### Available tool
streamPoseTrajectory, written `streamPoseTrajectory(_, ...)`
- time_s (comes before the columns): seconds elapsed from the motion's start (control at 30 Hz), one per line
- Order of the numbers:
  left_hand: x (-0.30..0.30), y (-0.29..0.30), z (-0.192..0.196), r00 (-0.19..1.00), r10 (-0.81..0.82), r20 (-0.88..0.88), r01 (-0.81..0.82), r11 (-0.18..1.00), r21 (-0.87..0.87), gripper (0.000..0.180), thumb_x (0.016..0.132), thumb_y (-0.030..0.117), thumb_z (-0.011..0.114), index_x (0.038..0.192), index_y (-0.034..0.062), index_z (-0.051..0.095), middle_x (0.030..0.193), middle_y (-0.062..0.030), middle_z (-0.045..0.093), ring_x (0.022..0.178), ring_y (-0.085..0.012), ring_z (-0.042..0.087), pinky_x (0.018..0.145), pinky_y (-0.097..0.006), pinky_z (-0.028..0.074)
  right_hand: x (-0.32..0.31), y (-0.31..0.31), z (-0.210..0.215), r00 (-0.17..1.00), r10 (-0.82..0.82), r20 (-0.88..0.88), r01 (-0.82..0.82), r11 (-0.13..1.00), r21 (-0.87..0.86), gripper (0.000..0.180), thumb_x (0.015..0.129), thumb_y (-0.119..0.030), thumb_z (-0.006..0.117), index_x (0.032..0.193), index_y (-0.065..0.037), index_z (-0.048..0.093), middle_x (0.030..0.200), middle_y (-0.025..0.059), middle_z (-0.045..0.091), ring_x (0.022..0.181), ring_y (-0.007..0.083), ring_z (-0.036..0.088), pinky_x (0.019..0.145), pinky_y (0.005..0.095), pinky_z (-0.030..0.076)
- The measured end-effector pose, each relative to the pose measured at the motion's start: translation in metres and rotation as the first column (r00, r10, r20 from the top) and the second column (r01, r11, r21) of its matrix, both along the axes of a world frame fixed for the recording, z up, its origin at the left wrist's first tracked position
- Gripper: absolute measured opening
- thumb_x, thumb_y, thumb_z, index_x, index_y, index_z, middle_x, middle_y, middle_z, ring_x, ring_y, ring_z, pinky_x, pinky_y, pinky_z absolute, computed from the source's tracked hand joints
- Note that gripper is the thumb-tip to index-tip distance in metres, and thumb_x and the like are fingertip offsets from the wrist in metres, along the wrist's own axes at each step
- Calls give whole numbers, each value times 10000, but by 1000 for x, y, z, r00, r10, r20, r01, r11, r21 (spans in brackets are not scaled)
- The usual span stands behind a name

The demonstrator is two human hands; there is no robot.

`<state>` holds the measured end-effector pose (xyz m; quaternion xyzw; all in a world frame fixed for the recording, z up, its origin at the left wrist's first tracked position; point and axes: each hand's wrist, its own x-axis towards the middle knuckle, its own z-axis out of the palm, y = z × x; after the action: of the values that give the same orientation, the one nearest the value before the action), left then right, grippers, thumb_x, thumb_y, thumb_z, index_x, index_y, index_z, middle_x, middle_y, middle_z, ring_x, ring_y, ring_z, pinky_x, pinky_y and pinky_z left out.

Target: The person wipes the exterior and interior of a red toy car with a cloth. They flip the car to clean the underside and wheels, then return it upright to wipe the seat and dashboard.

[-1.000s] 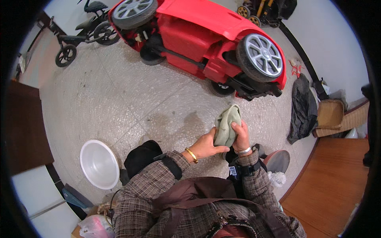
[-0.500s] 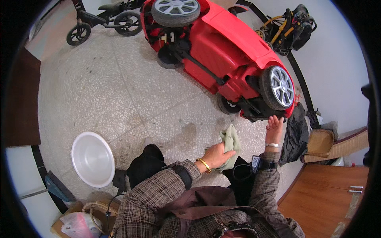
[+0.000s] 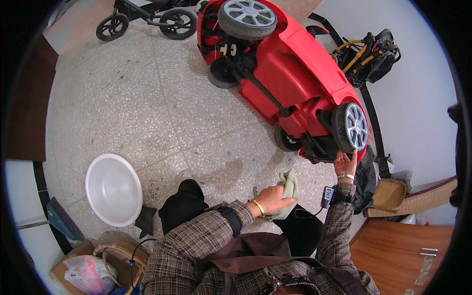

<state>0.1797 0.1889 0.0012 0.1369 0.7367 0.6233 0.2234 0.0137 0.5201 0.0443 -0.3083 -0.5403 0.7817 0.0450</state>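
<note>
A red ride-on toy car (image 3: 290, 69) lies tipped on its side, its underside, axle and wheels showing. My left hand (image 3: 271, 200), with a gold bangle at the wrist, is closed on a pale green cloth (image 3: 290, 189) above my knee. The cloth hangs bunched beyond my fingers, apart from the car. At the car's near end, my right hand (image 3: 345, 164) is palm up with the fingers apart; one fingertip reaches the lower edge of the grey-spoked wheel (image 3: 356, 127). Nothing shows held in that hand.
A white basin (image 3: 113, 191) stands on the speckled floor at left. A balance bike (image 3: 152, 19) is at the far left, a folded stroller (image 3: 368, 56) by the right wall. Wicker basket (image 3: 388, 194), black plastic bag (image 3: 365, 182) and wooden cabinet (image 3: 403, 246) sit at right.
The view has shifted, so the car appears lower and further right. My right hand has come up against the wheel's lower edge. My left hand still grips the cloth.
</note>
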Motion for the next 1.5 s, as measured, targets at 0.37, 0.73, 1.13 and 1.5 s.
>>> streamPoseTrajectory(0.37,1,-10,10,998,-52,24,52,999,0,545,815,458,619,976,-61,600,934,-275,644,896,-400,632,799,-436,488,-6,-20,-5,992,-73,-105,56,986,-157,742,700,-611,723,1096,-16,520,1020,58,597,882,205,580,755,326,454)
streamPoseTrajectory(0.73,-1,-12,10,996,-89,20,90,996,-9,557,831,451,609,973,-87,590,927,-292,640,887,-413,632,803,-434,489,-9,-20,-6,991,-102,-90,95,992,-79,813,706,-646,676,1124,25,484,1084,95,573,987,236,563,838,352,457)
streamPoseTrajectory(1.13,0,-10,6,990,-136,20,137,989,-55,545,829,444,610,964,-83,588,946,-289,636,899,-412,628,800,-447,481,-19,-41,-3,968,-135,-213,104,983,-148,717,722,-563,733,1161,-37,521,1140,118,608,1059,280,585,948,433,449)
streamPoseTrajectory(1.5,-2,-7,2,988,-154,18,155,985,-70,516,830,431,615,943,-72,588,923,-270,643,872,-407,632,782,-443,485,-23,-14,-13,970,-54,-235,42,998,-55,611,798,-537,656,1144,-44,553,1036,126,636,934,277,617,865,424,501)
